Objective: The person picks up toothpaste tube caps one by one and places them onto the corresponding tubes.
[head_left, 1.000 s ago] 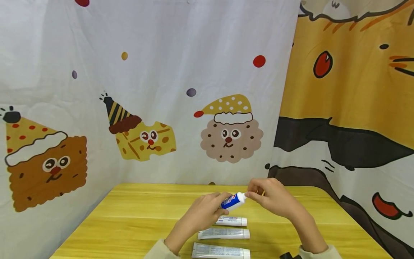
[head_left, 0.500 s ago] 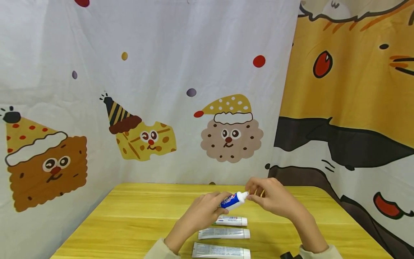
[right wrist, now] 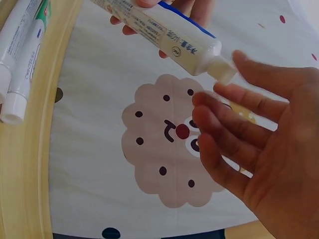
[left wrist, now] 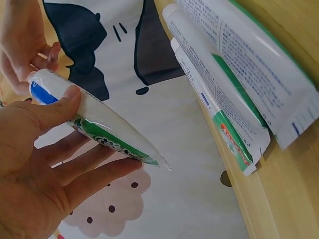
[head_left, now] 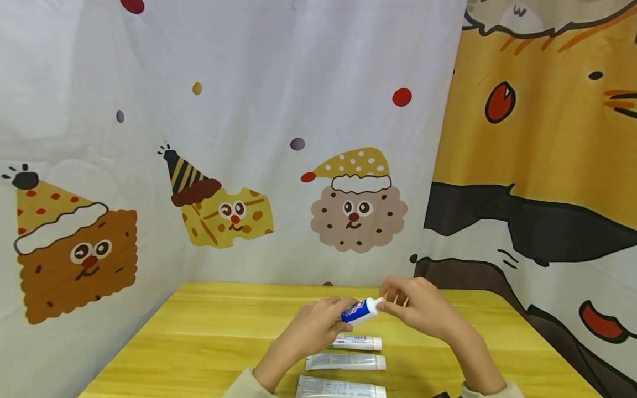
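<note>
My left hand [head_left: 313,326] grips a blue, white and green toothpaste tube [head_left: 357,313] above the table, its capped end tilted up to the right. In the left wrist view, the thumb presses on the tube [left wrist: 114,122] from one side and the fingers support it from the other. At the tube's end, my right hand [head_left: 420,307] has its thumb and index finger on either side of the small white cap [right wrist: 222,69], pinching it. The other right fingers are loosely bent, holding nothing.
Several more toothpaste tubes lie in a row on the yellow wood-grain table [head_left: 224,331], caps to the right: one nearest the hands [head_left: 358,343], one in the middle [head_left: 345,362], one in front [head_left: 340,388]. A cartoon-printed curtain [head_left: 278,83] stands behind the table.
My right thumb and fingers have shifted slightly around the cap. My left hand keeps its hold on the tube in nearly the same place. The head view has tilted slightly.
</note>
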`<state>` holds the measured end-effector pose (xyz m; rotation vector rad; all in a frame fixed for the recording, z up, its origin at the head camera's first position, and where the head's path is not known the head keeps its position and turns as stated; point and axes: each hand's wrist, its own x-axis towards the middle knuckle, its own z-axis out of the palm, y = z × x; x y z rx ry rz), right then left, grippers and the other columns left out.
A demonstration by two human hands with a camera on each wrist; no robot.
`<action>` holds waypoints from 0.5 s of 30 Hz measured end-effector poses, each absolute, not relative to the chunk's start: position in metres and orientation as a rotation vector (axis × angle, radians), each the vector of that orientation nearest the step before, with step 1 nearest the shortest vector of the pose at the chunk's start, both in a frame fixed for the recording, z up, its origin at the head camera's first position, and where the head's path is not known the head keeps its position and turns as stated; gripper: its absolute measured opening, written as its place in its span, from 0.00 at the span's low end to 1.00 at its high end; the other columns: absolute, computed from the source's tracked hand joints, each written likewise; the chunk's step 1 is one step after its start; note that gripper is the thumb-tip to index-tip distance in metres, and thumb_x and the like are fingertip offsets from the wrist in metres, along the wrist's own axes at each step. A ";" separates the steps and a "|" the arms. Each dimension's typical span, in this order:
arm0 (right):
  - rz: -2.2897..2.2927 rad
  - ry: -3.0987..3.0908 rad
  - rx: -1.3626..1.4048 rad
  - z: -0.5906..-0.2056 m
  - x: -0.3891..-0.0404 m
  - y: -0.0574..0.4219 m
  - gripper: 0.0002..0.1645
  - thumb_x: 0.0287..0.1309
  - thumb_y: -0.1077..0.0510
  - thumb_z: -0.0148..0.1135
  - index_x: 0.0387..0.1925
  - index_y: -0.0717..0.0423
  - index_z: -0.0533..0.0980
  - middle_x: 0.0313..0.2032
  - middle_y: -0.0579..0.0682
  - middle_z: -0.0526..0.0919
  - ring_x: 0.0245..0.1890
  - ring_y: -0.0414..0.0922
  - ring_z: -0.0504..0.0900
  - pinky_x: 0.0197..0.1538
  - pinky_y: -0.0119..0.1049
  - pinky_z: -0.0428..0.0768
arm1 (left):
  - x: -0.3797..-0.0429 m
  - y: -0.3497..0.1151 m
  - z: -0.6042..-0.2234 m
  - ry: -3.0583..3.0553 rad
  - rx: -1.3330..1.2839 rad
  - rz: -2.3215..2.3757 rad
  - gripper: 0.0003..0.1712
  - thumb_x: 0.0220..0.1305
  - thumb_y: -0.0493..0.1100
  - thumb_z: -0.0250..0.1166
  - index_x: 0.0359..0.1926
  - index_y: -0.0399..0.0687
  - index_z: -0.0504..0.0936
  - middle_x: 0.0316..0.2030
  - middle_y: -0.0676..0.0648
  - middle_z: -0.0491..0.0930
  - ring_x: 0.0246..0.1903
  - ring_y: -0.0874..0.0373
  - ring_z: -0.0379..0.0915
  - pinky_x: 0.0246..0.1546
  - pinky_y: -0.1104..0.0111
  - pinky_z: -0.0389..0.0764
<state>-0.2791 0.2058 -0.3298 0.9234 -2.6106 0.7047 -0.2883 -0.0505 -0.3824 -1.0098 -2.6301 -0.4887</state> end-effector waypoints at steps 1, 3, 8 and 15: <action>0.710 -2.603 0.934 -0.330 -0.279 0.206 0.03 0.67 0.50 0.68 0.37 0.41 0.81 0.26 0.33 0.82 0.26 0.29 0.77 0.31 0.29 0.79 | -0.289 -0.050 -0.382 -2.630 -1.008 -0.487 0.27 0.69 0.49 0.69 0.67 0.62 0.76 0.54 0.52 0.86 0.47 0.60 0.84 0.43 0.66 0.84; 0.725 -2.594 0.958 -0.331 -0.280 0.206 0.04 0.66 0.51 0.69 0.39 0.43 0.82 0.27 0.34 0.83 0.25 0.29 0.78 0.31 0.29 0.80 | -0.289 -0.050 -0.381 -2.633 -1.005 -0.480 0.27 0.69 0.50 0.68 0.67 0.61 0.76 0.55 0.52 0.86 0.47 0.60 0.84 0.44 0.65 0.84; 0.706 -2.585 0.965 -0.332 -0.280 0.205 0.03 0.67 0.52 0.68 0.37 0.45 0.81 0.25 0.33 0.81 0.24 0.29 0.77 0.31 0.29 0.80 | -0.288 -0.050 -0.380 -2.642 -1.002 -0.468 0.26 0.69 0.50 0.68 0.66 0.61 0.76 0.54 0.52 0.86 0.46 0.60 0.84 0.43 0.66 0.84; 0.649 -2.544 0.947 -0.330 -0.278 0.203 0.03 0.67 0.53 0.68 0.36 0.46 0.82 0.25 0.33 0.82 0.23 0.28 0.75 0.28 0.28 0.77 | -0.289 -0.050 -0.381 -2.630 -1.015 -0.454 0.25 0.71 0.50 0.66 0.67 0.61 0.75 0.54 0.52 0.86 0.46 0.61 0.84 0.43 0.67 0.84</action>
